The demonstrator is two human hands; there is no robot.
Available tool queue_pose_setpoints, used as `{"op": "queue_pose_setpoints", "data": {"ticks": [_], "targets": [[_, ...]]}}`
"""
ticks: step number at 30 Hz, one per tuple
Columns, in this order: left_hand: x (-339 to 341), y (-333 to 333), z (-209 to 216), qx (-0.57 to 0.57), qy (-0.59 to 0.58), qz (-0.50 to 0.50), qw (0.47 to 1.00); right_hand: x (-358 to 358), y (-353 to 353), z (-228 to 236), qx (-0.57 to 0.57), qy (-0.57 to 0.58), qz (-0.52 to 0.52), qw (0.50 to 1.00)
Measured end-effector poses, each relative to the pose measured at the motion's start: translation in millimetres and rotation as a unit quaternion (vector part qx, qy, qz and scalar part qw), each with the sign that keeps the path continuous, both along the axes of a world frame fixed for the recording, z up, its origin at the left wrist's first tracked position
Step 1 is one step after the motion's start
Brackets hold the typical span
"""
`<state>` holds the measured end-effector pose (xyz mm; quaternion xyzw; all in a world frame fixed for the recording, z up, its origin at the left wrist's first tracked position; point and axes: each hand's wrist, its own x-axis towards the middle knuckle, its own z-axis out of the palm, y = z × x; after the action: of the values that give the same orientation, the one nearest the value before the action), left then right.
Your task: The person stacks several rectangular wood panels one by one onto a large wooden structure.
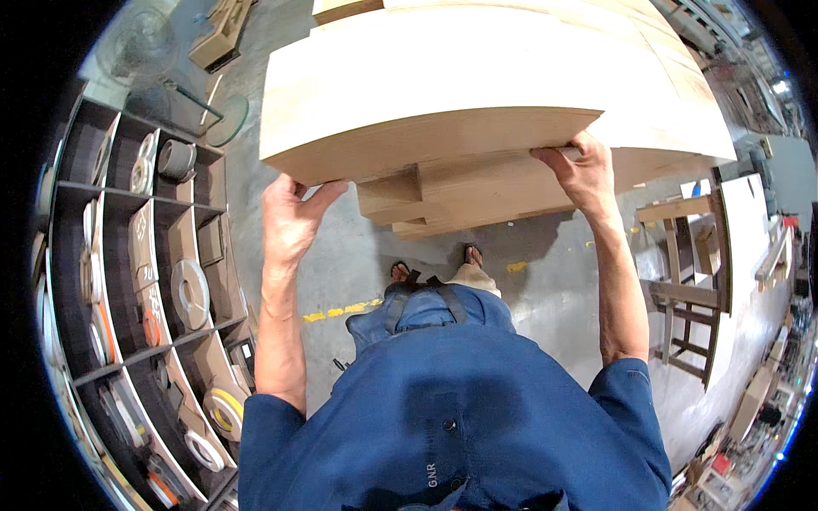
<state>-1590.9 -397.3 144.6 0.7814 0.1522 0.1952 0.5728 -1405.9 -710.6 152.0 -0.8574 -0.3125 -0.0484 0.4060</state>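
A wide, pale wooden panel (426, 77) lies at the top of a stack in front of me, its near edge facing my body. My left hand (290, 217) is closed on the near left corner, thumb stretched along the lower side of the edge. Farther right, my right hand (586, 175) grips the same edge close to its right corner, thumb pointing left; some of its fingers are hidden. Beneath the panel, more wooden boards (486, 192) are piled unevenly, with a notch-like gap at their left end.
On the left stands a dark shelf unit (128, 200) with rolls of edge banding (190, 294) in its compartments. A wooden frame stand (690, 294) is at the right. Yellow marks (341, 311) run across the grey floor. A round-based stand (228, 119) is at the far left.
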Motion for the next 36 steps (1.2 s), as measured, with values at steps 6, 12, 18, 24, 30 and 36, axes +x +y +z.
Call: {"op": "queue_pose_setpoints", "data": {"ticks": [6, 12, 18, 24, 30, 36], "targets": [[-1.5, 3.3, 4.3, -0.026, 0.022, 0.013, 0.999, -1.6, 1.3, -1.2, 0.02, 0.01, -0.004, 1.0], [-3.6, 3.8, 8.3, -0.028, 0.019, 0.01, 0.999, 0.8, -2.8, 11.4, 0.019, 0.052, 0.036, 0.998], [-1.2, 1.1, 4.8, -0.032, 0.008, 0.018, 0.999, 4.0, -4.0, 16.6, 0.024, 0.059, 0.04, 0.997], [-5.8, 8.4, 5.7, -0.043, 0.02, 0.015, 0.999, 9.7, -2.8, 15.5, 0.058, 0.082, 0.059, 0.993], [-9.3, 14.2, 9.8, -0.026, 0.043, 0.0, 0.999, 7.0, -1.2, 21.6, 0.011, 0.117, 0.023, 0.993], [-10.5, 13.0, 12.5, -0.031, 0.043, -0.016, 0.998, 5.8, -1.0, 24.5, 0.003, 0.164, 0.01, 0.986]]}}
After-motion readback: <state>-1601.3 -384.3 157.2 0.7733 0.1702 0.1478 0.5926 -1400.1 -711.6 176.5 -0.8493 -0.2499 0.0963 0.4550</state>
